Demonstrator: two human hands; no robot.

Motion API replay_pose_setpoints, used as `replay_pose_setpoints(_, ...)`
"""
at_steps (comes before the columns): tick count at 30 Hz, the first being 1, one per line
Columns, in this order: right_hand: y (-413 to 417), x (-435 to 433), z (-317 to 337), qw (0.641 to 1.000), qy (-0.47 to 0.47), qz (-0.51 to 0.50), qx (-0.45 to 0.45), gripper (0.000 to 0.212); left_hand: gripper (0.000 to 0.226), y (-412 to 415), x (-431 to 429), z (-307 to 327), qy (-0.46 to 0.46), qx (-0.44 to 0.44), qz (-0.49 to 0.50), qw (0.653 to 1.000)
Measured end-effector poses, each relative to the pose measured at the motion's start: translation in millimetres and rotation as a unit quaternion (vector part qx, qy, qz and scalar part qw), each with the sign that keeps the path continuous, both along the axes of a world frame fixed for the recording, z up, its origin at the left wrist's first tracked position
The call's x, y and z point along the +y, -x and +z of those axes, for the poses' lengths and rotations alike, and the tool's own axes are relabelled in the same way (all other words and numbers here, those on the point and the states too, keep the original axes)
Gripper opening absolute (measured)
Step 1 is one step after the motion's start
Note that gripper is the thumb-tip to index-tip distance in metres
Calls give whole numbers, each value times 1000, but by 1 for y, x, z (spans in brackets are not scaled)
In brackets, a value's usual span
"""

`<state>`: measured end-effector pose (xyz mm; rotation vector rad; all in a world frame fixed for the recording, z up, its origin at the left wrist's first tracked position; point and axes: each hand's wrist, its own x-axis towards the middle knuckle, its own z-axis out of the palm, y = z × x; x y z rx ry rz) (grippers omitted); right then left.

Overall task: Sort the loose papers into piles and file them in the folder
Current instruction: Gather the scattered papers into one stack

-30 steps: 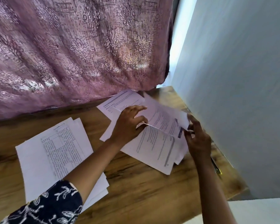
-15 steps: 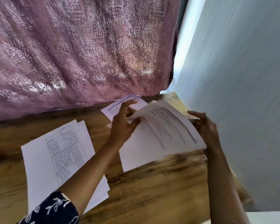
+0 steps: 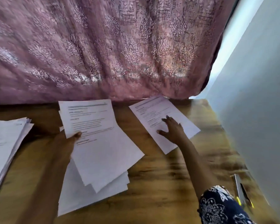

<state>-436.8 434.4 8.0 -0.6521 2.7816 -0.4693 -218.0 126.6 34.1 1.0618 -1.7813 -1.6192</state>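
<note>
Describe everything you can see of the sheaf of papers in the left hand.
The sheaf is several white sheets, fanned so their lower corners stagger. The top sheet carries blurred printed lines on its upper half. It slants over the wooden table. The left hand grips its left edge, thumb on top.

Wooden table [image 3: 168, 175], brown grain, sheen in patches. Along its far edge, mauve curtain [image 3: 103, 46] with pale floral pattern, hung in folds, hem down at tabletop level. At right, plain pale grey-blue wall [image 3: 257, 94] meeting the table's side. Between curtain and wall, narrow strip of bright daylight [image 3: 229, 34]; glow through lower fabric.
</note>
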Motion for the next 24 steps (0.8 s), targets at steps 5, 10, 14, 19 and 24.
replay_pose_setpoints(5,-30,-19,-27,996,-86,3,-29,89,60,-32,-20,-28,117,-65,-11,991)
replay_pose_setpoints(10,-50,-23,-27,996,-70,-50,19,69,98,-55,-38,-61,295,-176,-71,936)
replay_pose_setpoints(14,-70,-44,-7,991,-44,-92,88,37,88,-71,-33,-73,312,-312,-122,889)
replay_pose_setpoints(19,-107,-86,46,991,-13,-74,108,27,93,-78,-32,-76,343,-335,-141,866)
replay_pose_setpoints(24,-178,-147,53,998,25,32,44,43,60,-78,-33,-76,358,-344,-159,853)
